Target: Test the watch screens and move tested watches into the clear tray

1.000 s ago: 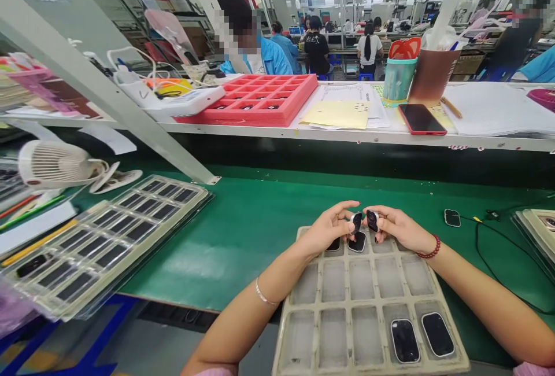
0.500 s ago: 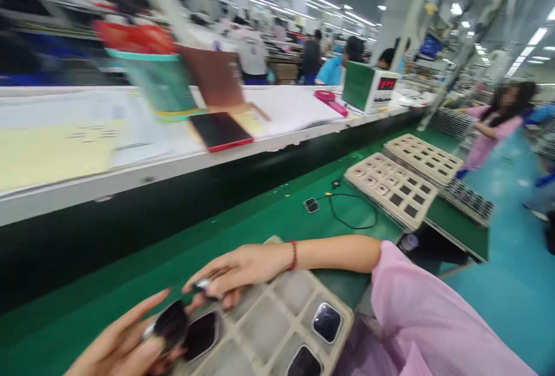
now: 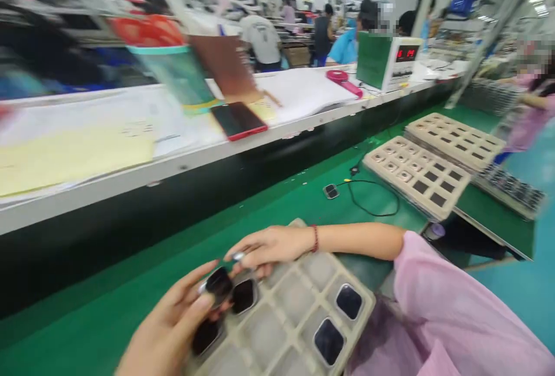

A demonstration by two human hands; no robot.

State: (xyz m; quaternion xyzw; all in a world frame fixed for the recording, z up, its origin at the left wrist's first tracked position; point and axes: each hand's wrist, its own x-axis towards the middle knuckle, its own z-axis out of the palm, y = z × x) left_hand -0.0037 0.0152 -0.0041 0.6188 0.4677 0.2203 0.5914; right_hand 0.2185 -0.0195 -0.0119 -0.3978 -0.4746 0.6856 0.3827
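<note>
My left hand pinches a smartwatch body with a black glass face and silver edge, held above the tray's far-left side. Close beside it, my right hand has its fingers closed on another smartwatch body; only a silvery part of this one shows. Beneath both hands lies a beige compartment tray. Two watch bodies, one of them, sit in cells near my left fingers. Two more, including a near one, occupy cells on the right side.
A green mat covers the bench, with a small square device and a black cable. Filled trays stand at the right. A raised shelf carries papers, a phone and a digital display box. Co-workers sit beyond.
The view has swung to the right, bringing the display box and the right-hand trays into sight. Both hands keep their watch bodies over the tray.
</note>
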